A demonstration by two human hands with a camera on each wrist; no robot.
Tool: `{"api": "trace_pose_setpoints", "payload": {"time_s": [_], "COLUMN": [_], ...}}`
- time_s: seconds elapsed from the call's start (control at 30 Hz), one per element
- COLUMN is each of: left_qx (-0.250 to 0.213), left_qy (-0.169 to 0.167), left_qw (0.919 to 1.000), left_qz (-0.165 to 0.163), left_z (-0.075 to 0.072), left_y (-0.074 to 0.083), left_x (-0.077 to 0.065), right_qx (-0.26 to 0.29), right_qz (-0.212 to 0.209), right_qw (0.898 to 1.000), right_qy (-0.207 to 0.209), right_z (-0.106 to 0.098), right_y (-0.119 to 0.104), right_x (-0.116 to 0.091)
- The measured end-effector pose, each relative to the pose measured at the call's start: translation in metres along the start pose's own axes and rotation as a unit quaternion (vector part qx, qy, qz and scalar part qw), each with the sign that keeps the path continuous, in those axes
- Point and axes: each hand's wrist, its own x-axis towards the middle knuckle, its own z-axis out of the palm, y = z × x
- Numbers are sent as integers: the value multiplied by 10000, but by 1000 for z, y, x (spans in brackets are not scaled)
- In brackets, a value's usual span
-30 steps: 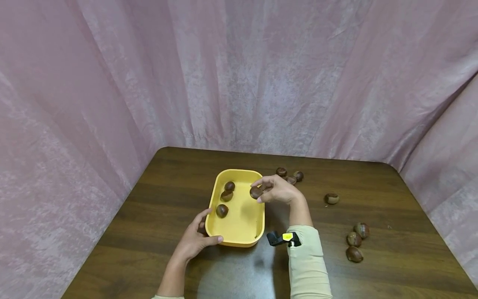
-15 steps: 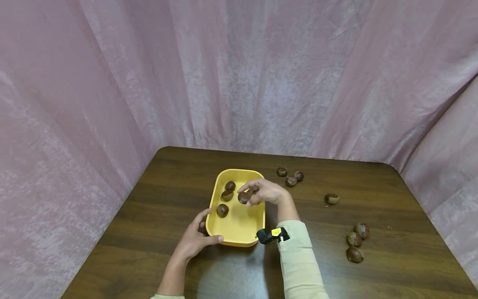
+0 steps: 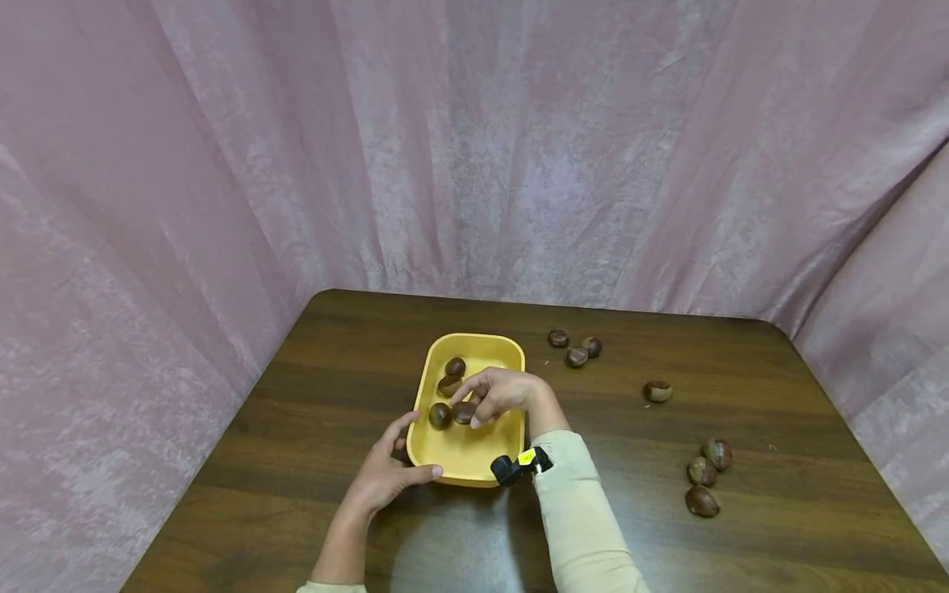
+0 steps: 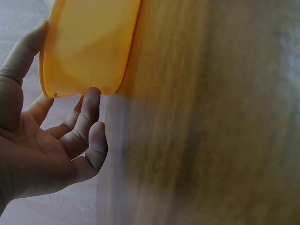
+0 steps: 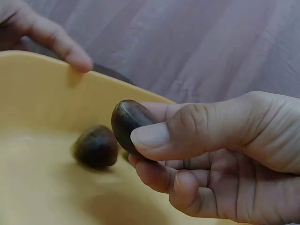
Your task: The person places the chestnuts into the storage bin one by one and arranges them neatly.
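Note:
In the head view a yellow plastic tray sits on the table, and my left hand holds its near left corner, thumb on the front wall and fingers along the left side. My right hand pinches a brown chestnut between thumb and fingers, over the tray's floor. Close beside it lies another chestnut; two more, one chestnut behind the other, rest farther back in the tray. The right wrist view shows the pinched chestnut raised off the yellow floor, with a chestnut lying behind it.
On the dark wooden table, a group of chestnuts lies behind the tray to the right. A single chestnut lies farther right, and a row of chestnuts is nearer the front. A pink curtain hangs behind.
My right hand has carried its chestnut leftward and nearer to me, from the tray's right side to beside the front-left chestnut. The left hand stays on the tray corner.

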Motion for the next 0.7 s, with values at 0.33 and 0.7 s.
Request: {"api": "trace_pose_setpoints", "payload": {"time_s": [0.33, 0.7], "left_qx": [15, -53], "left_qy": [-7, -34], "left_qw": [10000, 10000], "left_qz": [-39, -68], "left_z": [0, 0], "left_y": [1, 0], "left_x": [-1, -2], "right_qx": [174, 379], "right_qz": [260, 709], "right_qw": [9978, 9960], "right_qy": [-587, -397], "right_z": [13, 23], "right_y": [2, -1], "right_x": [17, 28]}}
